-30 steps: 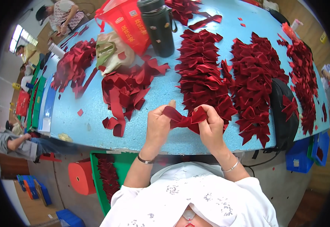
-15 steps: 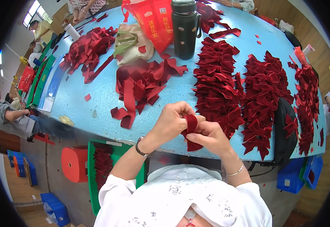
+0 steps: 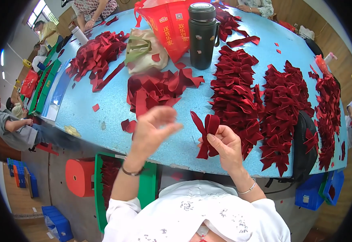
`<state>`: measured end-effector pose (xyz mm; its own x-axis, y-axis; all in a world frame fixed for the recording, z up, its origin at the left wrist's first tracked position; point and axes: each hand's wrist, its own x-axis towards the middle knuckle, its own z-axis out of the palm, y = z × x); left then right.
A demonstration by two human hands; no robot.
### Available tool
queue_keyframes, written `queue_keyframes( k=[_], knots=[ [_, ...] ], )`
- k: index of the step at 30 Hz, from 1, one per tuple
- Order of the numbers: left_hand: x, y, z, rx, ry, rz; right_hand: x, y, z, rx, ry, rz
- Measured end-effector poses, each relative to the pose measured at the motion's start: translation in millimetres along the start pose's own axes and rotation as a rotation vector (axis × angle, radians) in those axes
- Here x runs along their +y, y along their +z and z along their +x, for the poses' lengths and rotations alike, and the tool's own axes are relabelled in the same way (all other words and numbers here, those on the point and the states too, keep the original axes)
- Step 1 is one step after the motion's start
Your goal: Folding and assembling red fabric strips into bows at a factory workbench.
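A dark red velvet bow (image 3: 209, 131) is pinched at its middle between the thumb and fingers of my right hand (image 3: 226, 147), just over the table's near edge. My left hand (image 3: 155, 126) is apart from it, thumb and fingers spread and slightly blurred, with nothing visible in it. Just beyond the left hand lies a loose pile of red velvet ribbon strips (image 3: 153, 88), partly hidden by that hand. Rows of finished-looking bows (image 3: 236, 92) stand packed together on the blue table (image 3: 99, 137), beyond and to the right of my right hand.
A dark green flask (image 3: 202, 40), a red bag (image 3: 166, 30) and a cream cloth bag (image 3: 145, 50) stand at the back. A black bag (image 3: 303, 147) sits at the right edge. Below the table are a green crate (image 3: 129, 187) and red stool (image 3: 79, 177). Other people sit around.
Both hands were together on a folded ribbon. My left hand has let go and moved left toward the ribbon pile, while my right hand keeps the bow, whose loops now show.
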<state>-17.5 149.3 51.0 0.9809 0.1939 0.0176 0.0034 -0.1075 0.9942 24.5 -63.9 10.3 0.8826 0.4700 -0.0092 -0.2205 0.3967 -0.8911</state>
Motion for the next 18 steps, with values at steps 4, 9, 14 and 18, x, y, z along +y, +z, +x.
queue_keyframes(
  k=[4, 9, 14, 18],
  knots=[
    [-15, 46, -18, -0.09, -0.12, -0.336, 1, 9, -1, 0.002, -0.024, -0.251],
    [-23, 46, -17, -0.116, -0.161, -0.639, -3, 23, -3, -0.027, -0.098, -0.402],
    [-18, 35, -16, -0.07, -0.25, -0.632, -20, 10, 6, -0.075, -0.386, -0.655],
    [-16, 33, -19, -0.208, -0.32, -0.586, -26, 14, 14, -0.039, -0.406, -0.659]
  ],
)
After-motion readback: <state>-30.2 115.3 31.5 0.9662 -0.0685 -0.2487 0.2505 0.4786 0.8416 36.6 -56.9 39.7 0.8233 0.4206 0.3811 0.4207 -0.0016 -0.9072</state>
